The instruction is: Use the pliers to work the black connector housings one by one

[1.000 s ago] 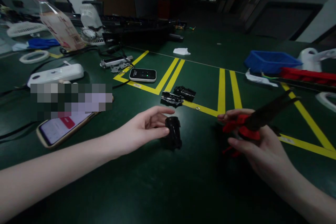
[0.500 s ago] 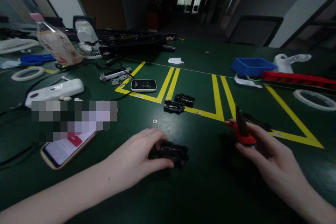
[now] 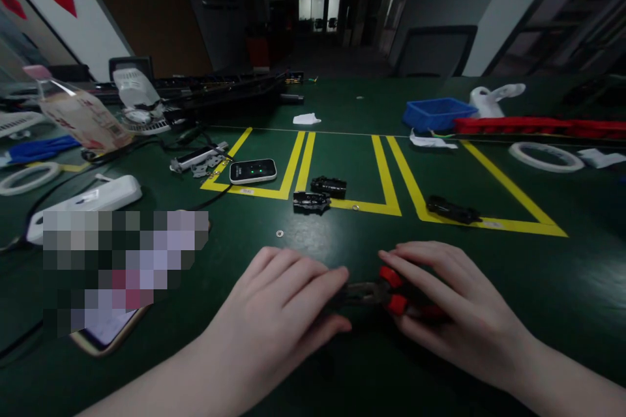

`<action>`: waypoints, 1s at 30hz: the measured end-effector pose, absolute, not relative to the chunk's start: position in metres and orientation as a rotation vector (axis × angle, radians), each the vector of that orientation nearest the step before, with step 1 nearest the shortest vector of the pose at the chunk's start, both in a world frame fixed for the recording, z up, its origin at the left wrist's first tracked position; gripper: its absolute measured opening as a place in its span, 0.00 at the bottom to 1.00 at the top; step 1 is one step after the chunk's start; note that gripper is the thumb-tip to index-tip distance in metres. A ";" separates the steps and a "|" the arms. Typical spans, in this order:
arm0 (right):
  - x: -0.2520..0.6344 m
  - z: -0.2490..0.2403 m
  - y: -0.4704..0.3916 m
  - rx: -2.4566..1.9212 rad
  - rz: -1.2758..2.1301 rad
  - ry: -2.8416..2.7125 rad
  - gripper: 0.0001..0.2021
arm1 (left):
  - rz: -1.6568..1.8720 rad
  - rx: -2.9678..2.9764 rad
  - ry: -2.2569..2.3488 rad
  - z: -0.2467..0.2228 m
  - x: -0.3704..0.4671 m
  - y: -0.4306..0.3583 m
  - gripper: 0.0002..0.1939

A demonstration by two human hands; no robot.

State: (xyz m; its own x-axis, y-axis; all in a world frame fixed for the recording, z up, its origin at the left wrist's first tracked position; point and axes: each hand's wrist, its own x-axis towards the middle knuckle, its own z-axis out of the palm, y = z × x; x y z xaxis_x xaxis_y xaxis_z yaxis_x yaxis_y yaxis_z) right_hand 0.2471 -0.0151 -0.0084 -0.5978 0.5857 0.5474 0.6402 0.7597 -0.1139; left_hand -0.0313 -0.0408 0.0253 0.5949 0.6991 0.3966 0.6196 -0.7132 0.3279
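On the far left a pink-capped bottle (image 3: 81,111) is leaning beside a white fan (image 3: 134,88), while nearer, a white oblong device (image 3: 92,202) and a partly pixelated phone (image 3: 110,326) are lying on the green table (image 3: 239,234). Toward the middle a small black-faced device (image 3: 253,171) is showing green lights within yellow tape (image 3: 264,194), and two black parts (image 3: 312,202) are sitting close together by the tape line. Farther right another black part (image 3: 452,210) is lying near a taped corner, with a blue tray (image 3: 440,118) and a white ring (image 3: 552,167) resting beyond. In front, the left hand (image 3: 286,303) is curling its fingers and hiding the jaw tips; whether it is gripping anything cannot be told. The red-handled pliers (image 3: 395,303) are pointing leftward between the hands, their dull grey jaws showing a gap, and the right hand (image 3: 460,300) is wrapping around the handles.
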 end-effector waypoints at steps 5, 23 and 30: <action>0.249 -0.010 -0.011 -0.888 -0.159 -2.368 0.26 | 0.846 2.766 1.087 0.019 -0.025 -0.038 0.09; 0.261 -0.009 0.003 -0.951 0.032 -2.299 0.24 | 0.785 2.626 1.115 0.014 -0.032 -0.026 0.11; 0.259 -0.010 0.001 -1.039 0.128 -2.289 0.26 | 0.827 2.445 1.129 0.009 -0.037 -0.016 0.11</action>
